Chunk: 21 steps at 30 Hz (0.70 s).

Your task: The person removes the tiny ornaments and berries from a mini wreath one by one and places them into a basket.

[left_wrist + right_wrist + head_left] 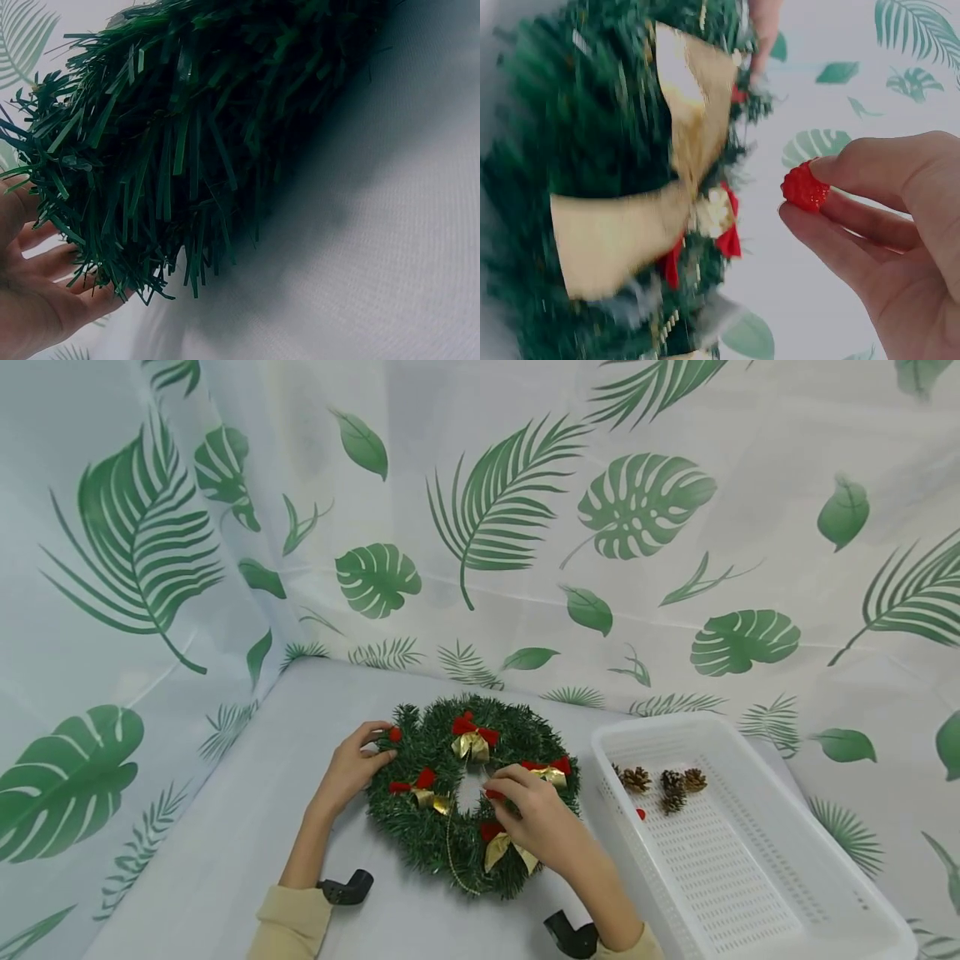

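Observation:
A green tinsel wreath with red and gold bows lies on the white table. My left hand holds its left edge, fingers curved over the greenery beside a small red ball. In the left wrist view the fingers go in among the strands, their tips partly hidden. My right hand is over the wreath's centre opening. In the right wrist view its thumb and fingers pinch a bumpy red berry, apart from the wreath. A gold bow shows close by.
A white perforated plastic basket stands to the right of the wreath. Inside it lie several pine cones and a red berry. A leaf-printed white curtain rises behind and on the left. Dark cameras sit on both wrists.

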{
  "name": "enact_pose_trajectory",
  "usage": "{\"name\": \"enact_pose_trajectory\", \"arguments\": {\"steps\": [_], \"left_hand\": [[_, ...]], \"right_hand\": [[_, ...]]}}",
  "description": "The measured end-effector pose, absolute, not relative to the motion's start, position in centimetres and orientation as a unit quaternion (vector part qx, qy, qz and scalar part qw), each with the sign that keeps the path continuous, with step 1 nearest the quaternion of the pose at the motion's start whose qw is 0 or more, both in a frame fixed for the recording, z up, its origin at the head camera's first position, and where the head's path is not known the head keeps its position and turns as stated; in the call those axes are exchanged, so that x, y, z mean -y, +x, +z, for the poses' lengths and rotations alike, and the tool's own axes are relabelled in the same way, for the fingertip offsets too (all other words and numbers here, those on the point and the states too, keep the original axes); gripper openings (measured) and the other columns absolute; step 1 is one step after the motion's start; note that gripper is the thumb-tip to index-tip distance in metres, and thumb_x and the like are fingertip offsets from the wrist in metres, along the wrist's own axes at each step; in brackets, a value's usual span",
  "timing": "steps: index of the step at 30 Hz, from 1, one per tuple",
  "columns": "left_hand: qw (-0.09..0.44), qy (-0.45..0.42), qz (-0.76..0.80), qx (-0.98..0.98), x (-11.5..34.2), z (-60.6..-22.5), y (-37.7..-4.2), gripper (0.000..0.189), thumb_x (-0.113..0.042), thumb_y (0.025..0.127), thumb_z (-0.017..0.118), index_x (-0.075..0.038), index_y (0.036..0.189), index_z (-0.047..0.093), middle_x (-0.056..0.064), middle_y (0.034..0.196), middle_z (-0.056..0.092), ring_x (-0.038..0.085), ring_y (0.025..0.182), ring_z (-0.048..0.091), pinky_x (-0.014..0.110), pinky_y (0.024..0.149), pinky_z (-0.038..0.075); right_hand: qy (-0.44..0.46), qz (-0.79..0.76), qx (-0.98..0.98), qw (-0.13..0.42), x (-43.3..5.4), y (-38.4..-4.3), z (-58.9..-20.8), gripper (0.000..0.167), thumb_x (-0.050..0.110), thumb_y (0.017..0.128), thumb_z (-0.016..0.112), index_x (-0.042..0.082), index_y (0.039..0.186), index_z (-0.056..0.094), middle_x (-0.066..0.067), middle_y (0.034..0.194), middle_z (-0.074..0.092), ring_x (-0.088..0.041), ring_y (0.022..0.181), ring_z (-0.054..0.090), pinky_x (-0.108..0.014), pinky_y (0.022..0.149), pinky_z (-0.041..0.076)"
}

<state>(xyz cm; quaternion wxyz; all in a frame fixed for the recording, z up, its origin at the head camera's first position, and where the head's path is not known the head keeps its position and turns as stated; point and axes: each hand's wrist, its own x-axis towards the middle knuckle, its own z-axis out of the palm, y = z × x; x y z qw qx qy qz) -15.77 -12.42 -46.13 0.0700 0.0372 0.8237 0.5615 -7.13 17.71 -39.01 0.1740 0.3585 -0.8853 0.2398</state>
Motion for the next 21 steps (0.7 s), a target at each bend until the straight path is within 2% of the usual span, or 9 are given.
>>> {"name": "enact_pose_trajectory", "arguments": {"steps": [6, 12, 21], "left_hand": [[0.069, 0.036, 0.56, -0.825, 12.5, -46.2, -15.7, 0.054, -0.021, 0.101, 0.068, -0.015, 0.151, 0.049, 0.023, 0.157, 0.043, 0.046, 0.13, 0.058, 0.054, 0.095, 0.055], [0.067, 0.033, 0.561, -0.825, 12.5, -46.2, -15.7, 0.054, -0.021, 0.101, 0.068, -0.015, 0.151, 0.049, 0.023, 0.157, 0.044, 0.044, 0.128, 0.06, 0.052, 0.094, 0.055], [0.066, 0.032, 0.561, -0.825, 12.4, -46.1, -15.6, 0.053, -0.02, 0.101, 0.068, -0.015, 0.151, 0.049, 0.024, 0.158, 0.042, 0.047, 0.131, 0.056, 0.055, 0.096, 0.054]], "right_hand": [[0.34, 0.242, 0.885, 0.205, -19.3, -7.1, -38.8, 0.028, -0.012, 0.077, 0.082, 0.002, 0.099, 0.074, -0.012, 0.103, 0.07, -0.02, 0.082, 0.07, -0.026, 0.065, 0.057], [0.342, 0.241, 0.879, 0.228, -20.5, -6.9, -38.6, 0.031, -0.014, 0.073, 0.083, 0.003, 0.097, 0.073, -0.01, 0.099, 0.07, -0.018, 0.076, 0.068, -0.023, 0.061, 0.055], [0.343, 0.239, 0.882, 0.216, -22.7, -6.1, -37.6, 0.035, -0.015, 0.072, 0.084, 0.005, 0.099, 0.073, -0.006, 0.098, 0.07, -0.017, 0.077, 0.069, -0.025, 0.063, 0.058]]}}
